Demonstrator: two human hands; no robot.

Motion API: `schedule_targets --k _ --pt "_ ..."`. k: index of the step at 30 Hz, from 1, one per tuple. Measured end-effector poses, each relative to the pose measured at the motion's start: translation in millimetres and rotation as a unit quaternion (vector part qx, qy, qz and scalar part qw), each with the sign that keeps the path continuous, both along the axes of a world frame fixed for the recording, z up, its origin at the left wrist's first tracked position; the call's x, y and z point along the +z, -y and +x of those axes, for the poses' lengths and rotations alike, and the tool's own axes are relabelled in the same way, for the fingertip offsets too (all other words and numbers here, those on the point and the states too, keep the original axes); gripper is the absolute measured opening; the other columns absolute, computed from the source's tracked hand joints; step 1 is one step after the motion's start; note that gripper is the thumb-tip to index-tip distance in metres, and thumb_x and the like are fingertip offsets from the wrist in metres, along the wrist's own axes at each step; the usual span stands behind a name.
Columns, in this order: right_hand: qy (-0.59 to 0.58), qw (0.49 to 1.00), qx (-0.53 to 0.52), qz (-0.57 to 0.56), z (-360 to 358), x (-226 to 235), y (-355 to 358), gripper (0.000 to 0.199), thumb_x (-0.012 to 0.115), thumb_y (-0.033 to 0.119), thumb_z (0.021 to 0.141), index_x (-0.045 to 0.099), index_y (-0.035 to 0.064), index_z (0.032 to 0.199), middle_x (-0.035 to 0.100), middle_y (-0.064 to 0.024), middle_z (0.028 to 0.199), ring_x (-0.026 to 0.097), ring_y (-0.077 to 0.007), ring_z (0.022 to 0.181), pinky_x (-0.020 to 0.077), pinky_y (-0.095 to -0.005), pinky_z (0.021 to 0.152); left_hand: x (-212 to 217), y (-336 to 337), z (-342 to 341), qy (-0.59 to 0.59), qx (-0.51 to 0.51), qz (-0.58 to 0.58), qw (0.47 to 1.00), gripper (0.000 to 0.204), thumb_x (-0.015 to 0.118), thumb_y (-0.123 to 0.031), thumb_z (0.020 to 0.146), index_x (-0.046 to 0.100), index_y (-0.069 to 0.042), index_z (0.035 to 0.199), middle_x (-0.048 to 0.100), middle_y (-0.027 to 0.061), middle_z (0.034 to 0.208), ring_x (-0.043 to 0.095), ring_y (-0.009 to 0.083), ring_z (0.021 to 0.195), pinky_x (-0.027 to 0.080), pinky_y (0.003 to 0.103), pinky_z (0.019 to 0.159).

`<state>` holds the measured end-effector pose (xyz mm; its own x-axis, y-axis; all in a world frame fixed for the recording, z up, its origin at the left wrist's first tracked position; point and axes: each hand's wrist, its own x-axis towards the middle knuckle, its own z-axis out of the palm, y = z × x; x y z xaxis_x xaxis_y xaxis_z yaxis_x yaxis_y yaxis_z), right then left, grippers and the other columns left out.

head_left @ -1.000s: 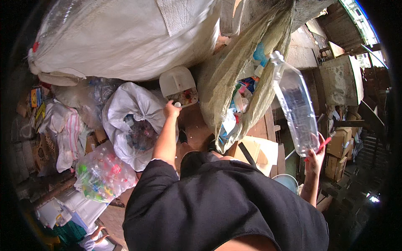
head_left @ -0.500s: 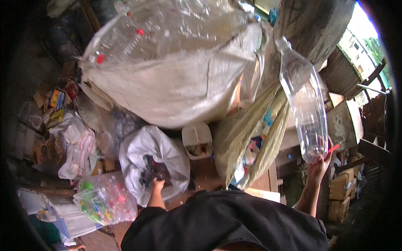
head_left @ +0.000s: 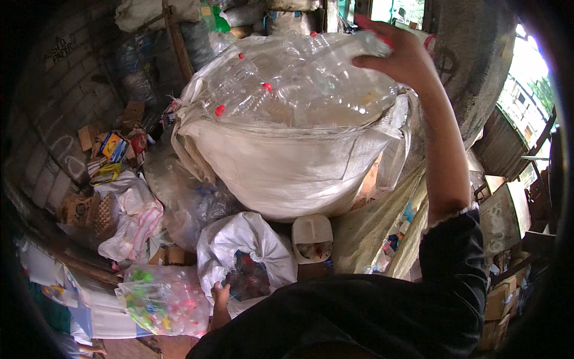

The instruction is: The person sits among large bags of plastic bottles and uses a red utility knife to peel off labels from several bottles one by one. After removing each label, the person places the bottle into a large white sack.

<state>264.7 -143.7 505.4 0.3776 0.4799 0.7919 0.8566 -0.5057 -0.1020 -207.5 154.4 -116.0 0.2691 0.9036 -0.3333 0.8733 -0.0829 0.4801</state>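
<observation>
My right hand (head_left: 402, 60) is raised over a big white sack (head_left: 281, 167) heaped with clear plastic bottles (head_left: 287, 84), some with red caps. Its fingers curl around a large clear bottle (head_left: 353, 45) with a red end, which lies on top of the heap. Low down, my left hand (head_left: 220, 294) grips the rim of a small white sack (head_left: 239, 245) that holds dark items. My dark sleeve and body cover the lower right.
A white plastic canister (head_left: 312, 236) stands between the two sacks. A clear bag of colourful small pieces (head_left: 161, 299) lies at the lower left. An olive sack (head_left: 371, 233) leans on the right, with cardboard boxes (head_left: 502, 215) beyond. Packaging is piled by a brick wall (head_left: 54, 149).
My right hand has swung the clear bottle from upright at the right up and over onto the heap in the big sack. The view has tilted upward. My left hand stays at the small sack.
</observation>
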Motion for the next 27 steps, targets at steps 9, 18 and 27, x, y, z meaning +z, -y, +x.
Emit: schedule_targets --k 9,18,27 --pt "0.064 0.987 -0.130 -0.071 87 -34 -224 0.038 0.066 0.042 0.070 0.069 0.0121 0.094 0.066 -0.0144 0.093 0.065 -0.0300 0.086 0.0517 -0.0410 0.075 -146 -57 -90 0.043 0.108 -0.082 0.990 0.065 0.072 -0.047 0.064 0.059 -0.004 0.110 0.059 0.0256 0.109 0.053 0.0397 0.107 0.044 0.043 0.093" --pt "0.104 0.903 -0.064 -0.411 170 -129 -304 0.031 0.064 0.028 0.076 0.064 0.0131 0.102 0.063 -0.0110 0.103 0.062 -0.0289 0.093 0.0497 -0.0434 0.080 -162 -43 -165 -0.077 -0.140 0.045 0.986 0.057 0.070 -0.046 0.067 0.061 -0.007 0.108 0.060 0.0226 0.107 0.054 0.0390 0.105 0.044 0.044 0.091" --pt "-0.291 0.880 0.366 0.085 58 -148 -197 0.020 0.055 0.015 0.086 0.058 0.0074 0.104 0.060 -0.0021 0.083 0.056 -0.0115 0.069 0.0481 -0.0271 0.059 -163 -27 -162 -0.060 -0.031 0.002 0.998 0.057 0.070 -0.045 0.069 0.061 -0.004 0.107 0.060 0.0210 0.108 0.054 0.0372 0.103 0.042 0.043 0.092"
